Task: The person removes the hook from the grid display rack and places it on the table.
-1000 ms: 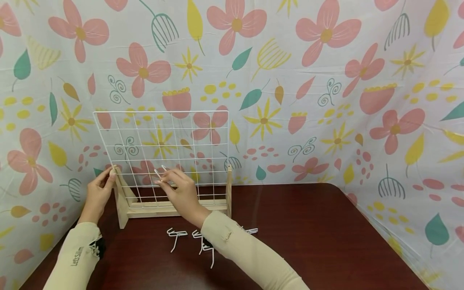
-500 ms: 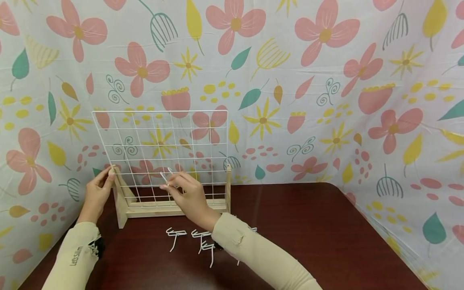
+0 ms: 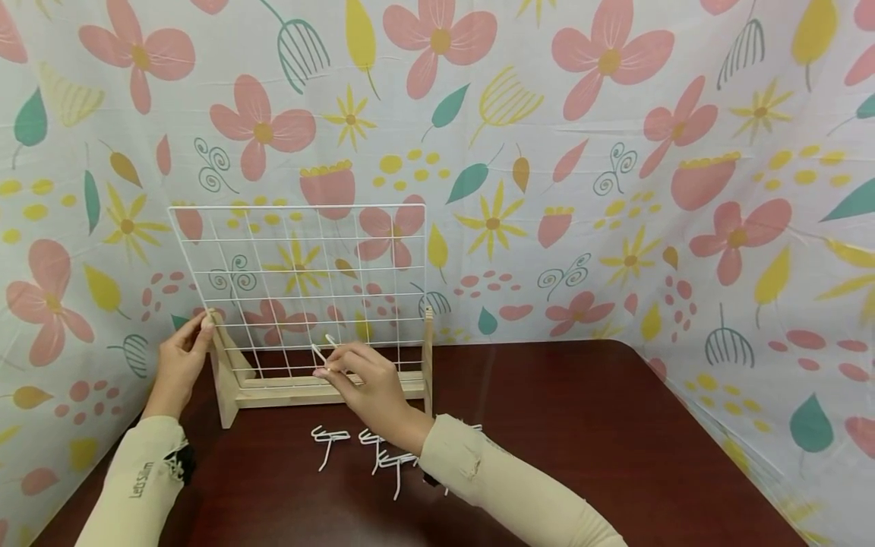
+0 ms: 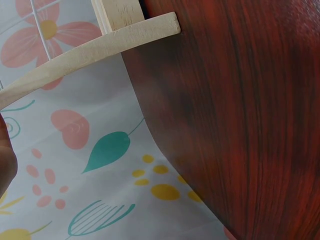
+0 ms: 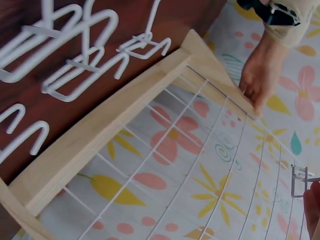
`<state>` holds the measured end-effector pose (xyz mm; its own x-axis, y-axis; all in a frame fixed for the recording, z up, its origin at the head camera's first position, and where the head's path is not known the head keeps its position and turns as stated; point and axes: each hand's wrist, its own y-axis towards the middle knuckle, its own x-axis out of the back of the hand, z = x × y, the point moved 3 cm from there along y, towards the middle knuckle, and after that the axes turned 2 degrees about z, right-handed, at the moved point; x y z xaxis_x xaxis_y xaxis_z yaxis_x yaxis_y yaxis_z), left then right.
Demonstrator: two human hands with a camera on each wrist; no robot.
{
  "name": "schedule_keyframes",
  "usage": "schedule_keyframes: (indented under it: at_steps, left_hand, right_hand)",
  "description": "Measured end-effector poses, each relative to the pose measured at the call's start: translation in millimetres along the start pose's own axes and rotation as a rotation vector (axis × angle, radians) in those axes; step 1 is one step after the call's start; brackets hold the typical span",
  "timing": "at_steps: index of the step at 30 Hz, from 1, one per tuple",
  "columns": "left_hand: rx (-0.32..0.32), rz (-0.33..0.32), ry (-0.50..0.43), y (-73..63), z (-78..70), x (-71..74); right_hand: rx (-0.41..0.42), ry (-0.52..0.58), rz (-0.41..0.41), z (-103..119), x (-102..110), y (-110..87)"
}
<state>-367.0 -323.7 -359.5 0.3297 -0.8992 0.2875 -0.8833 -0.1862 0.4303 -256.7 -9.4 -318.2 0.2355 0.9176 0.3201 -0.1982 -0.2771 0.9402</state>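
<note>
A white wire grid panel [image 3: 297, 206] stands upright in a wooden stand [image 3: 301, 397] on the table. My left hand [image 3: 176, 368] pinches the top of the stand's left post, at the panel's edge; the right wrist view shows this hand [image 5: 264, 67] from the far side. Between thumb and fingertips, my right hand [image 3: 374, 389] holds a white wire hook [image 3: 319, 355] in front of the grid's lower part. In the right wrist view that hook's square loop [image 5: 293, 182] juts out from the fingertips. Only a sliver of the left hand [image 4: 7, 160] enters the left wrist view.
Several more white wire hooks [image 3: 331, 436] lie on the dark red table [image 3: 547, 425] before the stand, some partly behind the right forearm. A floral curtain [image 3: 519, 99] hangs behind and along both sides. The table's left edge runs close beside the stand's left foot [image 4: 165, 25].
My right hand has moved down and to the right with the hook, away from the grid's middle. The left hand keeps its place on the post.
</note>
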Motion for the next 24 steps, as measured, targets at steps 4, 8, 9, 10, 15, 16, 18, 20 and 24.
schedule_keyframes:
  at_steps: [4,8,9,10,15,16,18,20,24]
  left_hand:
    - [0.000,0.006,-0.008,0.3,0.0,0.2]
    - [-0.002,0.012,-0.016,0.0,-0.1,-0.4]
    - [-0.006,0.013,-0.020,-0.1,-0.2,-0.6]
    - [-0.007,0.012,-0.022,-0.3,-0.1,-0.8]
    - [-0.010,-0.001,-0.037,-1.7,-1.2,-1.5]
    - [-0.009,-0.001,-0.037,-2.1,-1.6,-1.5]
    - [-0.016,0.003,-0.027,-3.0,-2.5,-1.4]
    - [-0.022,0.009,-0.025,-3.8,-3.3,-1.1]
    - [-0.032,0.010,-0.045,-4.9,-3.3,-0.4]
  right_hand:
    - [0.022,-0.036,0.013,4,4,-7.0]
    - [0.025,-0.051,0.033,6,8,-13.5]
    - [0.028,-0.053,0.039,7,9,-15.0]
    - [0.029,-0.051,0.045,8,10,-16.6]
    - [0.045,-0.058,0.067,11,14,-23.5]
    - [0.050,-0.062,0.069,11,15,-24.8]
    - [0.059,-0.068,0.069,13,17,-27.5]
    - [0.064,-0.076,0.066,13,19,-30.7]
    - [0.066,-0.064,0.080,15,22,-40.0]
